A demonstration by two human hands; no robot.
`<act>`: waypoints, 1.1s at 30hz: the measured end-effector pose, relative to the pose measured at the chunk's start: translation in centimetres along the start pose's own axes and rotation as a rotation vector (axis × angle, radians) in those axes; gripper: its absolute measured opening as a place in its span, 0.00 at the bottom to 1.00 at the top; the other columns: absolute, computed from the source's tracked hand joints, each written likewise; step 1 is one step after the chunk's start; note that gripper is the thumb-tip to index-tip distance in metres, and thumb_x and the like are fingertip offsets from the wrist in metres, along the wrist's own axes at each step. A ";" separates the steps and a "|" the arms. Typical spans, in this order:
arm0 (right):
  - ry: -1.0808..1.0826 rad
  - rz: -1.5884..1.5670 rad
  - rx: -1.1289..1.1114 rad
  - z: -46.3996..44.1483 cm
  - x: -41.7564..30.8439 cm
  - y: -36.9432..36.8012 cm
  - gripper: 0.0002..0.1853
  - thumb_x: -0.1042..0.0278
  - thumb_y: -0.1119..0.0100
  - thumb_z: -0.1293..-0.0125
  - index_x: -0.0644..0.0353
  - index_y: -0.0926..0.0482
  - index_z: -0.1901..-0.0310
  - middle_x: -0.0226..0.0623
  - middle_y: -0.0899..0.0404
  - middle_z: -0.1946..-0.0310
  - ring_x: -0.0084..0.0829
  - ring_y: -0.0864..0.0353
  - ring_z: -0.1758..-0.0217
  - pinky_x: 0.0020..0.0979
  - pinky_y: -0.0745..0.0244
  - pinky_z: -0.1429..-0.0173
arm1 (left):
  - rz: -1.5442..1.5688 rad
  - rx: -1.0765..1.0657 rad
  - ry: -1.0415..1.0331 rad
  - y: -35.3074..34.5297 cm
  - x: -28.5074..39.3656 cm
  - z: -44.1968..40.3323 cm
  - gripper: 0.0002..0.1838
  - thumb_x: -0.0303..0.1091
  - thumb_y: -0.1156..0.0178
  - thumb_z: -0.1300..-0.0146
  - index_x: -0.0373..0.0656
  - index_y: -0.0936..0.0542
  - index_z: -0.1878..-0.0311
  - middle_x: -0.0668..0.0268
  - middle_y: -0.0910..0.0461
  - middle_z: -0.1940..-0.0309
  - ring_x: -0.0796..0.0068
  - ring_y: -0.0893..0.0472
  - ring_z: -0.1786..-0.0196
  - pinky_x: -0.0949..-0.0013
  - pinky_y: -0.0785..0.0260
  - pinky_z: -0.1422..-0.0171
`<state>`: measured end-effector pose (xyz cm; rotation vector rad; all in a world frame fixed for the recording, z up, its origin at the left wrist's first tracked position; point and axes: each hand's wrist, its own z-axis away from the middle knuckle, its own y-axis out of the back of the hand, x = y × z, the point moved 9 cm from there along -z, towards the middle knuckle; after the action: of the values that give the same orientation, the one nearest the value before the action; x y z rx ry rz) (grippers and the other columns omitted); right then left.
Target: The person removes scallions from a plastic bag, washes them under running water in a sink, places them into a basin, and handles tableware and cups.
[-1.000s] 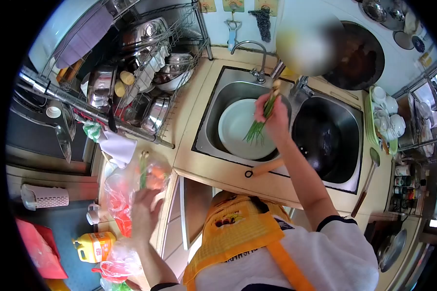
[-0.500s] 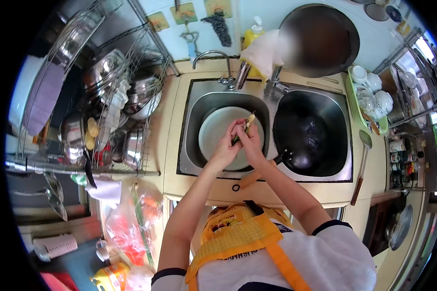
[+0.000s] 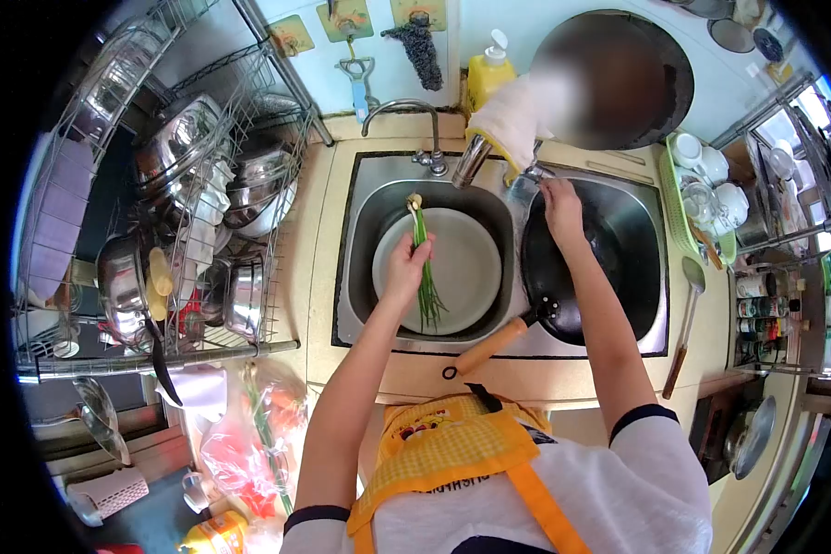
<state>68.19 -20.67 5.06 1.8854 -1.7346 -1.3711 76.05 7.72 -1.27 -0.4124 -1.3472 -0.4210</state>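
Left hand (image 3: 404, 268) pinches a bunch of green onions (image 3: 427, 294) mid-stem, thumb against fingers. Bunch is over the left part of the white basin (image 3: 471, 268), root ends toward the back edge of the left sink (image 3: 345, 277), leaf tips toward the front edge. Mid-stem grip probably keeps the stalks together, leaving both ends free; holding it over the basin likely catches drips or dirt.

Right hand (image 3: 563, 210) is at the tap (image 3: 537, 173), back-left corner of the right sink (image 3: 657, 231). Fingers curl at the lever; can't tell if gripping or just touching. Wok (image 3: 577, 309) sits in the right sink, wooden handle (image 3: 491, 347) across the sinks' front edge, presumably since it's too long to fit inside.
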 end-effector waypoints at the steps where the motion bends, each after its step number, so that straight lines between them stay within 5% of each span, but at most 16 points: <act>1: 0.045 -0.022 0.035 1.0 -0.3 0.5 0.06 0.78 0.43 0.46 0.65 0.23 0.65 0.47 0.25 0.66 0.46 0.26 0.59 0.37 0.28 0.56 | 0.015 0.009 0.006 0.1 -0.1 -0.2 0.07 0.32 0.49 0.36 0.41 0.25 0.59 0.73 0.30 0.75 0.83 0.33 0.69 0.78 0.41 0.63; 17: 0.128 0.124 -0.100 2.8 -0.3 1.0 0.10 0.79 0.41 0.52 0.59 0.22 0.65 0.39 0.24 0.60 0.38 0.28 0.57 0.37 0.32 0.52 | 0.174 -0.102 0.048 -2.5 0.3 -1.7 0.09 0.29 0.45 0.39 0.38 0.25 0.56 0.67 0.22 0.66 0.78 0.24 0.61 0.75 0.35 0.53; 20: 0.130 0.180 0.098 2.7 -4.0 2.5 0.09 0.78 0.41 0.52 0.58 0.23 0.66 0.37 0.24 0.60 0.38 0.29 0.56 0.38 0.34 0.51 | 0.198 -0.090 0.061 -2.6 0.2 -1.9 0.09 0.28 0.44 0.39 0.38 0.24 0.56 0.66 0.21 0.65 0.78 0.24 0.60 0.75 0.35 0.52; 22: 0.132 -0.107 0.070 3.8 -6.9 0.7 0.11 0.77 0.42 0.48 0.61 0.23 0.61 0.43 0.24 0.61 0.40 0.27 0.58 0.34 0.31 0.52 | 0.200 -0.072 0.074 -2.8 0.0 -2.1 0.09 0.28 0.44 0.40 0.38 0.24 0.56 0.66 0.21 0.65 0.79 0.24 0.60 0.76 0.35 0.51; 23: -0.190 -0.315 -0.180 4.5 -6.3 -2.9 0.11 0.74 0.44 0.42 0.62 0.23 0.57 0.43 0.23 0.60 0.35 0.24 0.60 0.29 0.29 0.55 | 0.222 -0.073 0.068 -3.0 0.0 -2.2 0.09 0.27 0.43 0.40 0.38 0.24 0.56 0.66 0.21 0.65 0.79 0.24 0.60 0.76 0.35 0.52; 26: -0.330 -0.906 -0.233 5.0 -10.5 -8.7 0.12 0.69 0.45 0.39 0.67 0.23 0.57 0.35 0.22 0.63 0.21 0.25 0.68 0.22 0.30 0.62 | 0.278 -0.057 0.049 -3.5 -0.2 -2.2 0.10 0.27 0.42 0.41 0.38 0.23 0.56 0.67 0.21 0.64 0.80 0.24 0.60 0.77 0.35 0.52; 29: -0.471 -1.045 -0.516 4.8 -12.1 -13.4 0.13 0.66 0.42 0.40 0.68 0.22 0.60 0.33 0.22 0.67 0.19 0.28 0.69 0.21 0.32 0.64 | 0.298 -0.006 0.042 -2.3 -1.5 -2.4 0.10 0.27 0.42 0.41 0.39 0.23 0.56 0.68 0.21 0.64 0.81 0.24 0.61 0.77 0.34 0.54; 33: -0.651 -1.202 -0.386 3.7 -14.0 -12.9 0.16 0.58 0.42 0.40 0.67 0.20 0.67 0.30 0.22 0.73 0.18 0.29 0.71 0.21 0.34 0.68 | 0.403 0.050 0.077 -0.3 -2.8 -2.9 0.07 0.26 0.42 0.41 0.38 0.22 0.59 0.69 0.22 0.67 0.82 0.25 0.64 0.77 0.34 0.58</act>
<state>75.80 -3.49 0.44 2.4301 -0.1713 -2.6642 77.84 6.17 -4.51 -0.6049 -1.1615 -0.0675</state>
